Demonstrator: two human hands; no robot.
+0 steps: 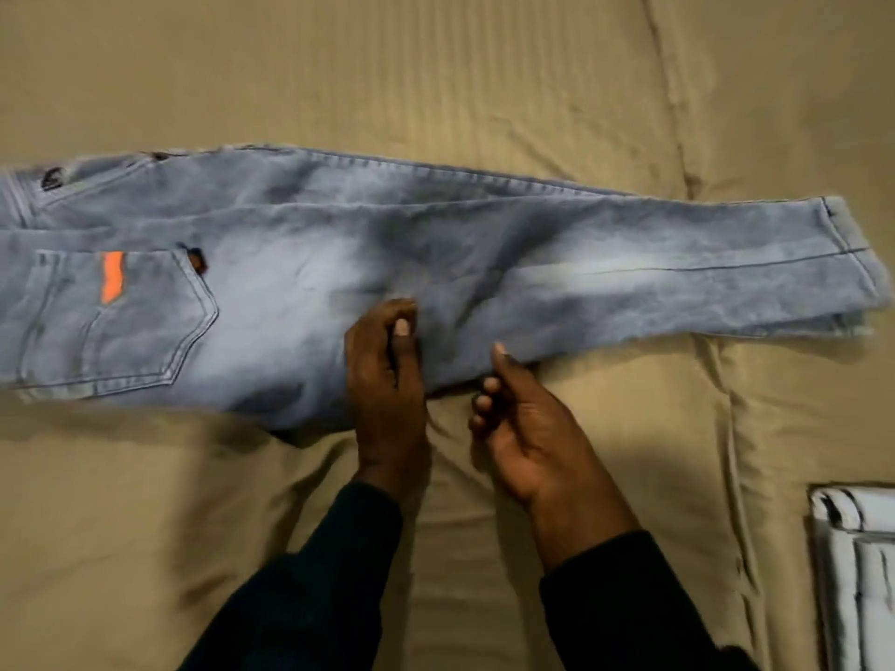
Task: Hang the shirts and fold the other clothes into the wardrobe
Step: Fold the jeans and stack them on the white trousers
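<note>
Light blue jeans (339,263) lie flat across the tan bed, folded lengthwise with one leg on the other. The waist and a back pocket with an orange patch (112,276) are at the left; the hems are at the right. My left hand (387,375) rests on the near edge at mid-thigh, fingers and thumb curled and pinching the denim. Just to its right is my right hand (523,428), on the sheet beside the same edge. Its fingers are loosely curled and hold nothing, and its thumb tip touches the denim.
The tan bedsheet (484,89) covers the whole surface, with a raised seam (678,138) running top to bottom on the right. A white cloth item with black markings (857,573) lies at the lower right edge.
</note>
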